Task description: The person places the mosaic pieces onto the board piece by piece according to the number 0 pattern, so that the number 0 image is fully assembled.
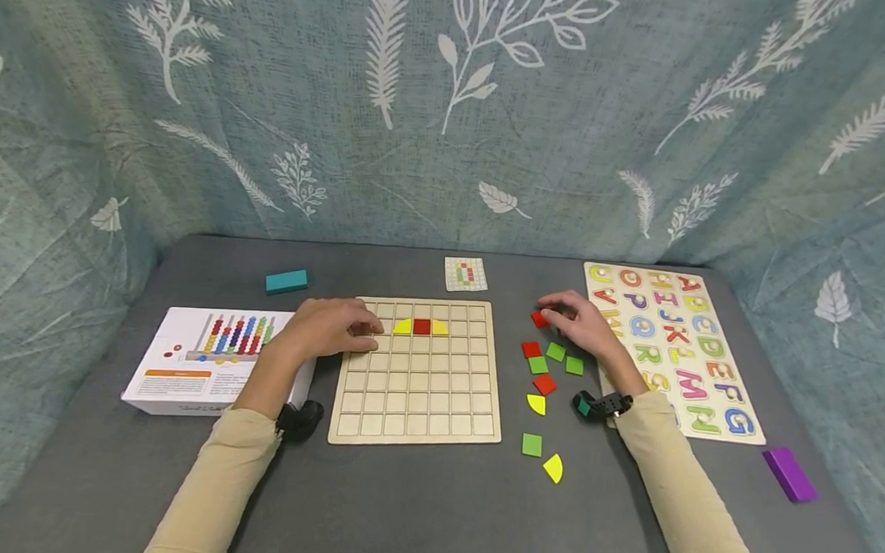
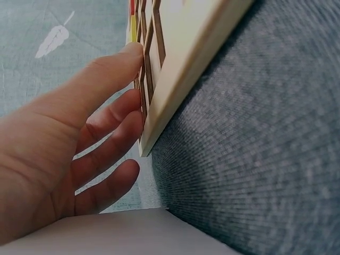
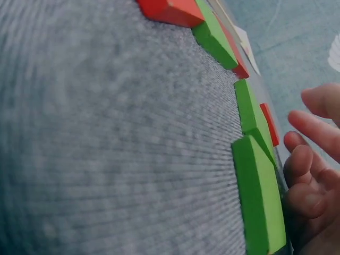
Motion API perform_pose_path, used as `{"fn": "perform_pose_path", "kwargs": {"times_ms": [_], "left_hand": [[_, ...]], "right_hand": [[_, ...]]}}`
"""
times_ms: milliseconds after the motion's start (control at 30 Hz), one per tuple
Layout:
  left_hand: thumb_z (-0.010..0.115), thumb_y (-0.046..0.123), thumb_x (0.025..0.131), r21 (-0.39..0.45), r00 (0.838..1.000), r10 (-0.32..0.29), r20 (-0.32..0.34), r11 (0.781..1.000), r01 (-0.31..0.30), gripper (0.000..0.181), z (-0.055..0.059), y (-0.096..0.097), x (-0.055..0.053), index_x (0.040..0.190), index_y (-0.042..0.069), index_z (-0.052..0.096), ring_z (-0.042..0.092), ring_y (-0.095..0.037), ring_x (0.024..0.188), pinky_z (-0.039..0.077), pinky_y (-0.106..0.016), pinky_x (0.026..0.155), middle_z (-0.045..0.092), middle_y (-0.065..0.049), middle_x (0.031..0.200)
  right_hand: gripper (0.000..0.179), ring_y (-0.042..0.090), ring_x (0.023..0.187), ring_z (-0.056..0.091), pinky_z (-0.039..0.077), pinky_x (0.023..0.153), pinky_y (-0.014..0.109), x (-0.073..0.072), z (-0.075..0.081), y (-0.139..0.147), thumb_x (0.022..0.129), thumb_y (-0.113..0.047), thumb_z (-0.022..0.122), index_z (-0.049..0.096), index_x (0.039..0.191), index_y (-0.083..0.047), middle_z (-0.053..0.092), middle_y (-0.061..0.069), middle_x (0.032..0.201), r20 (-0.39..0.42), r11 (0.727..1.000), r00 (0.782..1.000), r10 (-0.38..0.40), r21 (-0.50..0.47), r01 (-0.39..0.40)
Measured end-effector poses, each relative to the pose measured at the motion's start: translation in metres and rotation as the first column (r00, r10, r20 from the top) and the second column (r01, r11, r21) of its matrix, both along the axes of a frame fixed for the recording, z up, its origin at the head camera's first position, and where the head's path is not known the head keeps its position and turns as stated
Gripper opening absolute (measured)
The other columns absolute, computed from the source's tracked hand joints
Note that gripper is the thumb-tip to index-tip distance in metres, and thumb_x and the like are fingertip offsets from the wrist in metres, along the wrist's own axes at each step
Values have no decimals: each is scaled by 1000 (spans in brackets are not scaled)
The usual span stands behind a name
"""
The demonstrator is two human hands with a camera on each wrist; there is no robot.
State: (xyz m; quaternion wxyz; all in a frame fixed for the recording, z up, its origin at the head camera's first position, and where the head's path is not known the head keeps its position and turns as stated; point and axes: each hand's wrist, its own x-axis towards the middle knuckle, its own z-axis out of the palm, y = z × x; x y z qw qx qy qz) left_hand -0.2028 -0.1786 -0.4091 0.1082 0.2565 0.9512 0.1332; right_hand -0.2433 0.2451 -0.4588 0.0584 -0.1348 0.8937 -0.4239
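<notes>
My left hand (image 1: 332,325) rests at the left edge of a wooden grid board (image 1: 415,425), with thumb and fingertips at its upper-left cells. In the left wrist view that hand (image 2: 58,127) holds nothing. On the board a red square tile (image 1: 421,327) sits between two yellow quarter-round tiles, the left one (image 1: 403,327) and the right one (image 1: 440,328). Over the table to the board's right, my right hand (image 1: 578,324) reaches with thumb and fingers apart around a red square tile (image 1: 539,319). The right wrist view shows that tile (image 3: 270,125) just beyond the fingertips.
Loose green (image 1: 532,445), red (image 1: 544,385) and yellow (image 1: 553,468) tiles lie right of the board. A pattern card (image 1: 466,274) lies behind it. An alphabet board (image 1: 730,383) and purple block (image 1: 790,474) are right; a white box (image 1: 174,383) and teal block (image 1: 287,282) are left.
</notes>
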Motion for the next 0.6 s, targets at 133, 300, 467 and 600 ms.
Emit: {"fn": "perform_pose_path", "kwargs": {"times_ms": [133, 300, 467, 600], "left_hand": [[71, 38, 87, 0, 1000, -1, 2, 1000, 1, 27, -1, 0, 0, 113, 30, 72, 59, -6, 83, 39, -27, 68, 65, 11, 97], [71, 38, 87, -2, 1000, -1, 6, 1000, 1, 26, 0, 0, -1, 112, 30, 72, 59, -6, 83, 39, -28, 68, 64, 11, 96], [71, 38, 87, -7, 1000, 1, 7, 1000, -1, 26, -1, 0, -1, 112, 30, 72, 58, -6, 83, 40, -28, 69, 64, 11, 96], [71, 38, 88, 4, 1000, 7, 1, 1000, -7, 25, -2, 0, -1, 112, 30, 73, 58, -6, 82, 40, -28, 68, 65, 10, 97]], "right_hand": [[31, 10, 66, 44, 39, 63, 25, -1, -2, 1, 97, -21, 61, 64, 123, -5, 57, 15, 118, -11, 999, 999, 32, 13, -32], [33, 9, 66, 44, 39, 63, 25, -1, -5, 2, 95, -17, 62, 63, 125, -2, 54, 17, 121, 4, 998, 998, 59, 0, -59], [34, 8, 66, 45, 40, 63, 24, 0, -6, 2, 94, -23, 63, 64, 123, -5, 54, 15, 118, -26, 996, 996, 87, -13, -88], [36, 8, 65, 46, 39, 61, 24, 1, -8, 3, 92, -32, 67, 66, 119, -8, 55, 9, 111, -88, 992, 990, 110, -49, -115]]}}
